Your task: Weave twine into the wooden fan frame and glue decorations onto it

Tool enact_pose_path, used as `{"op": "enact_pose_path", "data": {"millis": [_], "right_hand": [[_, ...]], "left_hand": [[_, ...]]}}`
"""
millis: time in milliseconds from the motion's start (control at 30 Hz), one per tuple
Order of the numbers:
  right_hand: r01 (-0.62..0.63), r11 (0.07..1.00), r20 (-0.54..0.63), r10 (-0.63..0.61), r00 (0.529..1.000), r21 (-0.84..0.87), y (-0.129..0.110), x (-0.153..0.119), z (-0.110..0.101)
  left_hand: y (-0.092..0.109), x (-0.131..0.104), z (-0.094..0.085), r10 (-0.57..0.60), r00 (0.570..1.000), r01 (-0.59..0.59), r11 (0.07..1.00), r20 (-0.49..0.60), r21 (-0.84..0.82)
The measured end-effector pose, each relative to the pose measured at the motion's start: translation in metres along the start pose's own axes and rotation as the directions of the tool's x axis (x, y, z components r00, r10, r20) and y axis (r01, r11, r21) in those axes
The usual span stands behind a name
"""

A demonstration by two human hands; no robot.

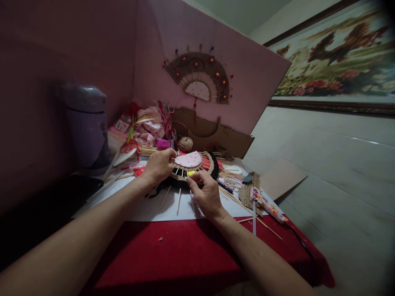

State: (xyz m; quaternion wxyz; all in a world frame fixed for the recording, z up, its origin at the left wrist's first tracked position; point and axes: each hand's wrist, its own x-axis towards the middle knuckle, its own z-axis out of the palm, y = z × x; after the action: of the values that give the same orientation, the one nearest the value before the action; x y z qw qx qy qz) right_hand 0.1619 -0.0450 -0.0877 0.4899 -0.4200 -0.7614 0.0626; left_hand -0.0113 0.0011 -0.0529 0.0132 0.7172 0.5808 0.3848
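A half-round craft fan lies low over the table, with a pink dotted centre piece (189,159), thin sticks fanning out and a black outer band (214,164). My left hand (159,165) pinches the fan at the left end of the pink piece. Closer to me, my right hand (206,192) has thumb and forefinger pressed together at the fan's near edge, by the sticks and tan band. What sits between those fingertips is too small to make out. Several stick ends, one a pale stick (179,201), poke out towards me between the hands.
A finished fan (200,76) hangs on the pink board. Behind my hands are a twine ball (185,144), pink cloth (151,125) and loose sticks. A flowered glue gun (268,205) rests at right on cardboard; its cord trails over the red cloth (173,255). A purple container (87,127) stands left.
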Motion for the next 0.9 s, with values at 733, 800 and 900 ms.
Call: {"op": "enact_pose_path", "data": {"millis": [733,800,900], "right_hand": [[0.099,0.995,0.251,-0.096,0.963,-0.001,-0.009,-0.004,0.0],[0.107,0.994,0.265,-0.101,0.959,-0.007,-0.01,-0.004,0.0],[0.109,0.994,0.272,-0.103,0.957,-0.007,-0.01,-0.004,-0.001]], "left_hand": [[-0.002,-0.002,0.001,0.009,0.998,-0.018,0.987,0.056,0.16],[-0.003,-0.002,0.001,0.012,0.998,-0.022,0.984,0.056,0.177],[-0.005,-0.001,0.003,0.005,0.998,-0.017,0.984,0.069,0.179]]}}
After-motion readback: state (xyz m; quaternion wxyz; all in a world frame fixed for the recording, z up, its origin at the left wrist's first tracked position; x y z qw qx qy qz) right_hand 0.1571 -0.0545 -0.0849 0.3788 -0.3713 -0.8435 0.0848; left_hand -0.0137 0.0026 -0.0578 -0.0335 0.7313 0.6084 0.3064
